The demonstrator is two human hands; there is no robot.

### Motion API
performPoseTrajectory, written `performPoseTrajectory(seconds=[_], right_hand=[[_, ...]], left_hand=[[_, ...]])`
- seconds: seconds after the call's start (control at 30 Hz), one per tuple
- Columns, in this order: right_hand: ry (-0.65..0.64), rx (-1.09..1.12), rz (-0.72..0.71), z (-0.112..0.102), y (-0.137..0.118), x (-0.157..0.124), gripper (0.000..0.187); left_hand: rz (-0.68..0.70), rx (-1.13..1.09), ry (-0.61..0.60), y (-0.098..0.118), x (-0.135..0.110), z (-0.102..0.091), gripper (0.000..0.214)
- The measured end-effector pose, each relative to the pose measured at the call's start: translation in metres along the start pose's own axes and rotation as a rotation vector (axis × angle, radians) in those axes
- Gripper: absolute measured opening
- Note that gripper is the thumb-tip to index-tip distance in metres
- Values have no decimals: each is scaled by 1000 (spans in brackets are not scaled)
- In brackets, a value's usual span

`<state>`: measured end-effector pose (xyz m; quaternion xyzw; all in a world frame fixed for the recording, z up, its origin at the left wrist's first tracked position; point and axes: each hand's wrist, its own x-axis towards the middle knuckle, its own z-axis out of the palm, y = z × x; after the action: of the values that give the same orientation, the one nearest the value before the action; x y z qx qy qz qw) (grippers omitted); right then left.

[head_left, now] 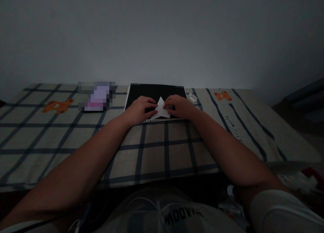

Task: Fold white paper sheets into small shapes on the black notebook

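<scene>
Nearest the camera, on the near side of a black notebook with punched holes along its edges, is the wearer's pale shirt, its dark lettering only partly readable. Between shirt and notebook spreads a checked tablecloth.

From left to right: well left of the notebook, an orange bear print marks the cloth. Nearer the notebook lies a smartphone, its screen pixelated. Over the notebook's near left part, the left hand grasps the left side of a folded white paper. The paper, pointed at the top, sits over the notebook's near middle. From its other side, the right hand pinches the right edge; how firmly, I cannot tell. Just right of the notebook is a small white object, unclear; farther right, a 2nd bear print.

The step in hand looks like shaping a fold; the next move seems to call for aligned edges and even fingertip pressure.
</scene>
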<state>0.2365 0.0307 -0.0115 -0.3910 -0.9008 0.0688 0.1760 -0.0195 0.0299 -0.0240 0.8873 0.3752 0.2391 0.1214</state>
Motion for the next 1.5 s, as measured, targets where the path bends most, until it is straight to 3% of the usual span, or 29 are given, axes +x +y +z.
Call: performPoseTrajectory(seconds=[0.43,0.9,1.07,1.5], right_hand=[[40,35,-42,5,9,3,20],[-72,9,-78,-1,-2,2,22],[15,38,-142,0,-3,2,16],[28,18,105,2,-4,4,18]], left_hand=[[-5,25,-26,-1,0,0,36],[-42,22,13,1,0,-1,24],[-16,3,21,2,1,-1,21],[2,11,4,0,0,0,24]])
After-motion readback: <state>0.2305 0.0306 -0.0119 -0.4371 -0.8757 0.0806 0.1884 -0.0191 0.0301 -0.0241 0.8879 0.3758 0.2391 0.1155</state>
